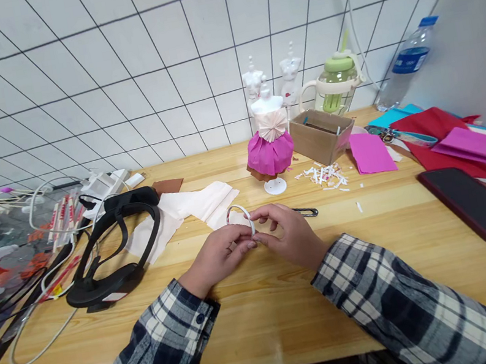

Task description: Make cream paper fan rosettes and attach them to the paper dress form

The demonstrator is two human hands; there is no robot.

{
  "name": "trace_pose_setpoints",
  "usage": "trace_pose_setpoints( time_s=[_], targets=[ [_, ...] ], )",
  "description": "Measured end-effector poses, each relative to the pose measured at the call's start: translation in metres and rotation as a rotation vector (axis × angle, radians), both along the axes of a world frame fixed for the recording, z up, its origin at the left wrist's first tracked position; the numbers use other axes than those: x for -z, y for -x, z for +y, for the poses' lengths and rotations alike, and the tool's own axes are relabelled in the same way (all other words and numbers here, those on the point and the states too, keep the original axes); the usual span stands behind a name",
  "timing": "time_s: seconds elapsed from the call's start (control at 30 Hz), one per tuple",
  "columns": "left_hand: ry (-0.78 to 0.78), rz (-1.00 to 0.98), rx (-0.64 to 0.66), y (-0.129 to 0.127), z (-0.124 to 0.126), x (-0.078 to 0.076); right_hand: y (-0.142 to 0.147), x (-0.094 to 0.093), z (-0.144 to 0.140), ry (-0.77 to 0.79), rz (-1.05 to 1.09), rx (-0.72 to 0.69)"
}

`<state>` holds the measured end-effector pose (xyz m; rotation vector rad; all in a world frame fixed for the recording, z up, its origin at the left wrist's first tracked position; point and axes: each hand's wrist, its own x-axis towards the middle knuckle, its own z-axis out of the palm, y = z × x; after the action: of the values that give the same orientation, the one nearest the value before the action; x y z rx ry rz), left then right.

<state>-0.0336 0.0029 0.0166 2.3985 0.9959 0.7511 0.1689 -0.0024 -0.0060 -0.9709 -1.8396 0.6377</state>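
Both hands meet over the middle of the smooth, pale wooden desk [266,321], sleeves in a soft dark-and-white plaid. The left hand [218,257] and the right hand [286,234] each pinch a thin white paper strip [239,212] curled into a small ring, fingertips pressed together on its near edge where the ends meet; the loop stands upright just above the desk.

Just beyond the ring lies a crumpled sheet of cream paper [191,209], and to the right of the hands a black binder clip [306,212] rests flat. Farther back stands a small white mannequin [269,140] on a round foot, dressed in a pleated magenta paper skirt with a cream fan-folded bow. Right of it sits an open brown cardboard box [321,134], with tiny white paper scraps [323,175] scattered in front. Flat sheets of pink, red and teal paper [441,139] pile at the far right, beside a dark glossy phone [480,204]. At the left a black curved headband [110,254] lies among white cables.
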Motion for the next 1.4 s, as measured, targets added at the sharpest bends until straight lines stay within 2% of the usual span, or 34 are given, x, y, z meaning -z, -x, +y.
trace_pose_setpoints(
  time_s=[0.13, 0.37, 0.67, 0.9, 1.07, 1.2, 1.4],
  targets=[
    [-0.003, -0.01, 0.028, 0.0, -0.001, 0.001, -0.001, -0.001, 0.0, 0.006, 0.006, 0.016],
    [-0.125, 0.044, 0.074, 0.001, 0.006, 0.005, -0.001, -0.004, -0.004, 0.024, 0.089, -0.023],
    [-0.222, 0.081, 0.118, 0.003, 0.011, 0.004, -0.002, -0.006, -0.002, -0.044, -0.002, 0.02],
    [-0.281, 0.182, 0.161, 0.007, 0.014, 0.001, -0.004, -0.01, -0.007, -0.006, 0.081, -0.066],
    [-0.284, 0.286, 0.229, 0.003, 0.01, -0.005, -0.003, -0.009, -0.007, -0.047, 0.031, -0.11],
    [-0.274, 0.323, 0.239, 0.0, 0.007, -0.008, -0.001, -0.005, -0.005, 0.018, 0.025, -0.104],
    [-0.24, 0.278, 0.208, -0.003, 0.002, -0.006, 0.001, -0.003, -0.004, 0.115, 0.139, -0.145]
  ],
)
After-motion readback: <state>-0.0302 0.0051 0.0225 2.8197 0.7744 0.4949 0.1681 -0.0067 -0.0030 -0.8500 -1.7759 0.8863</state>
